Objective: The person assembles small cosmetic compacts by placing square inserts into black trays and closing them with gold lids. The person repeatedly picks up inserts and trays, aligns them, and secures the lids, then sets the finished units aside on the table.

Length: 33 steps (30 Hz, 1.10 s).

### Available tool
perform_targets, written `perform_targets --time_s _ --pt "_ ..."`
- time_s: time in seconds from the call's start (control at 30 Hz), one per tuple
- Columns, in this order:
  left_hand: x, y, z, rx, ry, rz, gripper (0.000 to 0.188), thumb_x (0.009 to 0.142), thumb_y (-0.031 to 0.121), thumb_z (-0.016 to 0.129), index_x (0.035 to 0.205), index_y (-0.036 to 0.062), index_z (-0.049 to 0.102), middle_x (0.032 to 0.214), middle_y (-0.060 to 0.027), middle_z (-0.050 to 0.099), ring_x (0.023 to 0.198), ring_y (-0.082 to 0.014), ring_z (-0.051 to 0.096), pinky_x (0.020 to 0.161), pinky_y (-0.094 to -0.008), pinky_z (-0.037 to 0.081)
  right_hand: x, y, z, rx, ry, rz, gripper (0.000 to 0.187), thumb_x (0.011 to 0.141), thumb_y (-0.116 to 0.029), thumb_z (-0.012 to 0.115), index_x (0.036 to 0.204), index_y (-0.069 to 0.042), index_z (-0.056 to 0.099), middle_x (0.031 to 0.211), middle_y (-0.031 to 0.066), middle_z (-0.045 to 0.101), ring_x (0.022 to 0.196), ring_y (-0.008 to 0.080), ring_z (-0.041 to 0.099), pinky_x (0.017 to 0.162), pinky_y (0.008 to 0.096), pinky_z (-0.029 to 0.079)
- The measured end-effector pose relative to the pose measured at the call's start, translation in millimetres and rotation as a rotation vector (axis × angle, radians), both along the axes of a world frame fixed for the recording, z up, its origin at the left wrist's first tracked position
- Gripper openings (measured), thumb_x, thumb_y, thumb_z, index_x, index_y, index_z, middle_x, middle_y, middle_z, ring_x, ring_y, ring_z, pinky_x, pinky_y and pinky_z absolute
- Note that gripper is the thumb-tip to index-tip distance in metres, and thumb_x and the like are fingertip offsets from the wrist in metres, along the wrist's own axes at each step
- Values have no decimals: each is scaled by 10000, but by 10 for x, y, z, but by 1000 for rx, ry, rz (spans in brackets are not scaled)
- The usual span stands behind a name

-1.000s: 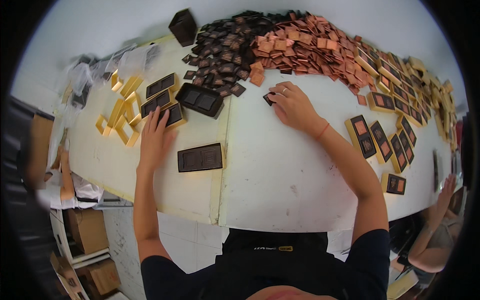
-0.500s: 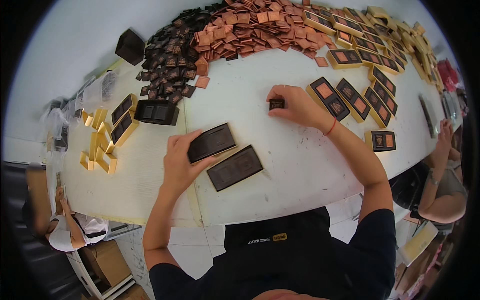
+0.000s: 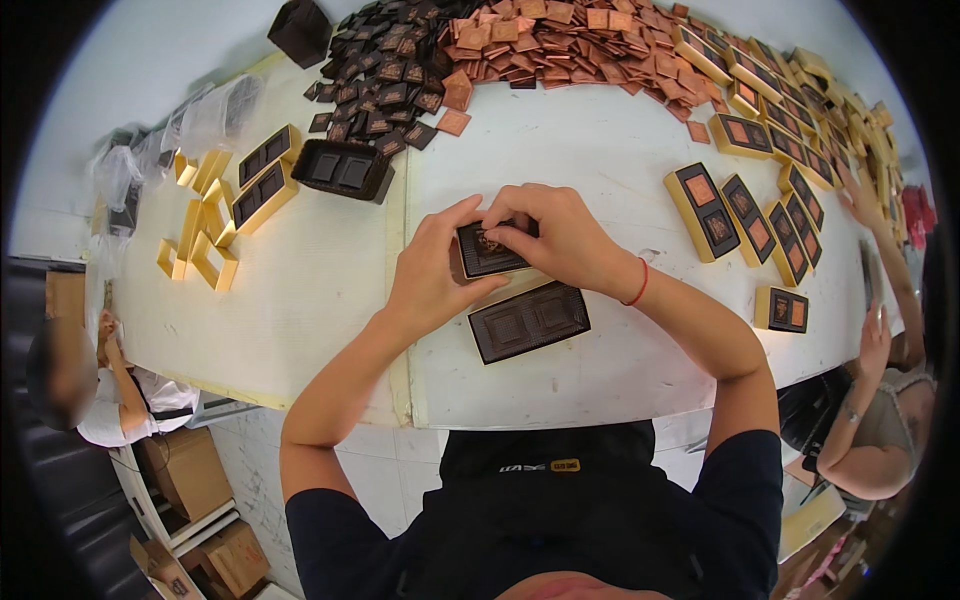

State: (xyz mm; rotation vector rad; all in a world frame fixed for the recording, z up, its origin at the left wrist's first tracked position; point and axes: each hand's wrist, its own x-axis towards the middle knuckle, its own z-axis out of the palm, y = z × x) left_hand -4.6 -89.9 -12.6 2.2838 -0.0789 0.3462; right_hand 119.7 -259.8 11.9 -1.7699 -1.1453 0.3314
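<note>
On the white table, my left hand (image 3: 432,262) grips a gold-edged box (image 3: 476,262) with a dark tray inside, thumb and fingers on its left end. Above that box my right hand (image 3: 570,232) is closed in a pinch on a small dark flat square (image 3: 488,243), which lies at the left part of the tray. The fingers partly hide the square and the box's right end. Just nearer to me lies a second gold-edged box (image 3: 530,322), its dark tray showing two bare square hollows.
Heaps of dark squares (image 3: 385,85) and copper squares (image 3: 570,45) lie at the back. Filled boxes (image 3: 702,212) stand to the right. At left are a dark tray stack (image 3: 345,170), boxes with dark trays (image 3: 265,197) and gold frames (image 3: 212,262). People sit at both sides; another hand reaches in from the right.
My right hand has come leftward with the dark square, over the box in my left hand. Another person's hand has appeared near the boxes at right. The view has shifted.
</note>
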Motion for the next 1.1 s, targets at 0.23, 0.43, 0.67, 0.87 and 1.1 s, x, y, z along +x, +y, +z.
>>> perform_targets --time_s 0.23,0.43,0.67,0.87,1.1 --pt "-13 -16 -31 298 -388 -23 612 648 145 900 1198 84 640 1165 -84 657 1075 -256 631 853 -361 529 41 -33 -118 232 -522 25 57 815 -72 730 864 -84 704 824 58 692 730 252 612 690 359 498" --pt "-36 -13 78 397 -415 -88 233 711 139 837 914 84 737 978 -16 710 983 -234 670 828 -347 537 574 70 -86 94 -180 -6 109 820 -141 730 883 -52 720 928 124 683 850 302 667 770 390 523" --pt "-37 34 90 369 -373 -114 249 708 128 836 934 94 738 1006 -29 701 978 -250 675 825 -357 546 1062 1103 -417 -176 -467 -361 342 761 -300 808 905 -8 706 940 170 678 827 290 667 720 372 526" --pt "-44 57 32 328 -371 -104 263 698 97 839 941 99 739 1013 -35 697 976 -248 682 785 -347 559 1150 888 -351 -205 -158 -133 278 768 -188 812 882 6 648 884 104 699 759 175 657 685 307 521" --pt "-44 12 44 289 -351 -100 263 695 73 835 938 92 736 1014 -41 697 967 -249 685 755 -337 564 644 -212 125 -70 434 13 100 891 -71 697 975 -30 661 814 -14 651 749 48 576 651 226 465"
